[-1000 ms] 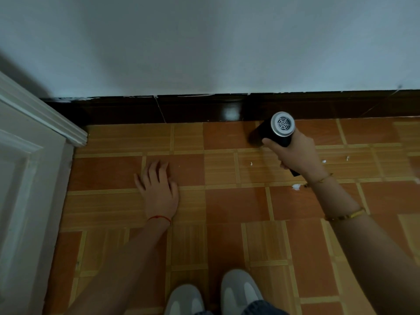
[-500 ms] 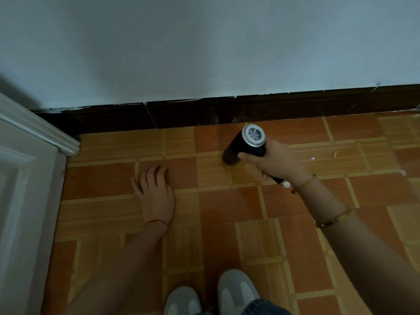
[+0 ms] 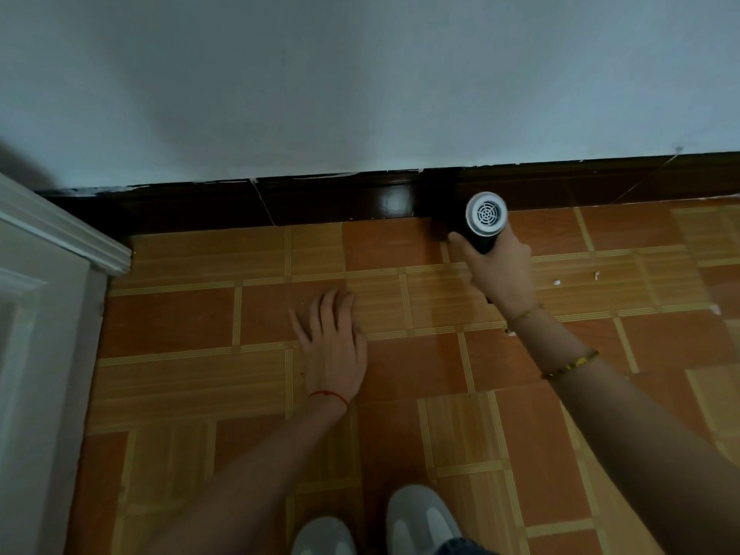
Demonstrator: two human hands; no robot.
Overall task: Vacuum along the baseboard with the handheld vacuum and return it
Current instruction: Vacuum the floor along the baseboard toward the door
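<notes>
My right hand (image 3: 500, 270) grips a black handheld vacuum (image 3: 478, 224) with a round silver vented rear cap facing me. Its nose points down at the foot of the dark glossy baseboard (image 3: 320, 202), where wall meets floor; the nozzle tip is hidden in shadow. My left hand (image 3: 332, 342) lies flat, fingers spread, on the orange tile floor (image 3: 180, 314), well left of the vacuum and holding nothing.
A white door frame (image 3: 52, 242) fills the left edge. Small white crumbs (image 3: 556, 281) lie on the tiles right of my right hand. The toes of my white shoes (image 3: 416, 518) show at the bottom. A pale wall rises above the baseboard.
The vacuum first swung left and away from the baseboard, then returned right and forward until its nose is at the baseboard. My left hand stayed flat on the floor.
</notes>
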